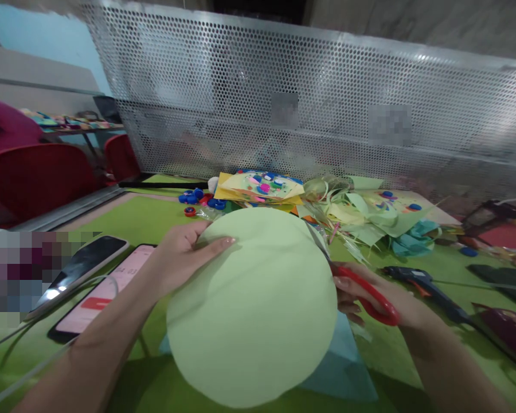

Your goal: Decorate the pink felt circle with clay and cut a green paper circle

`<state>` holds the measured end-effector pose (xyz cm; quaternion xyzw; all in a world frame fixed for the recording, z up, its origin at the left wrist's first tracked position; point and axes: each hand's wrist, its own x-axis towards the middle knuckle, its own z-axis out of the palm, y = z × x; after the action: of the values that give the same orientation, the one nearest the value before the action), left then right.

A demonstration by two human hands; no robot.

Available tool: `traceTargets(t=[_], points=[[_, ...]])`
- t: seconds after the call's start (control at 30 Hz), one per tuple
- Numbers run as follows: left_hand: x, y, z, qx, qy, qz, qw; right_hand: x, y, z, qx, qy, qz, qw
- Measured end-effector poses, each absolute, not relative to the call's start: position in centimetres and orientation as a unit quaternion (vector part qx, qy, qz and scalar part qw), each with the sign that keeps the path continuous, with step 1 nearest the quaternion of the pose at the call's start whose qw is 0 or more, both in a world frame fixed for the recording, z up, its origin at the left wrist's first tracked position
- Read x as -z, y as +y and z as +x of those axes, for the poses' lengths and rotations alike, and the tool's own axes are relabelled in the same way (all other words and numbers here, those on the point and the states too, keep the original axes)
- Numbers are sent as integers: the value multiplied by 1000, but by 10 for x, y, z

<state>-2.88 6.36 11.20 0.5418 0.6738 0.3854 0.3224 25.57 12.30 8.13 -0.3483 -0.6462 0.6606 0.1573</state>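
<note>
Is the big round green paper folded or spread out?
Spread out: the round pale-green paper shows one broad face, no fold visible.

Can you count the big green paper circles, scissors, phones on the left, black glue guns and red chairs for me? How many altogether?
Big green paper circle: 1
Scissors: 1
Phones on the left: 2 (dark-screened phone, lit phone)
Black glue gun: 1
Red chairs: 2 (nearer chair, farther chair)
Total: 7

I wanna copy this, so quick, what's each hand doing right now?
Left hand: holding the pale green paper circle, thumb on top.
Right hand: holding the red-handled scissors at the circle's edge.
</note>
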Motion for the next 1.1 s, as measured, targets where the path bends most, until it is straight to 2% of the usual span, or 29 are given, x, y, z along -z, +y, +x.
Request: traceTargets(t=[0.27, 0.47, 1.1], points=[[-114, 63, -31, -353, 673, 536, 366, -87, 121, 256, -606, -687, -375, 141], [-118, 62, -28, -350, 697, 551, 296, -85, 120, 257, -618, -662, -395, 152], [-116, 60, -26, -357, 692, 561, 281, -82, 122, 256, -624, -659, -395, 141]])
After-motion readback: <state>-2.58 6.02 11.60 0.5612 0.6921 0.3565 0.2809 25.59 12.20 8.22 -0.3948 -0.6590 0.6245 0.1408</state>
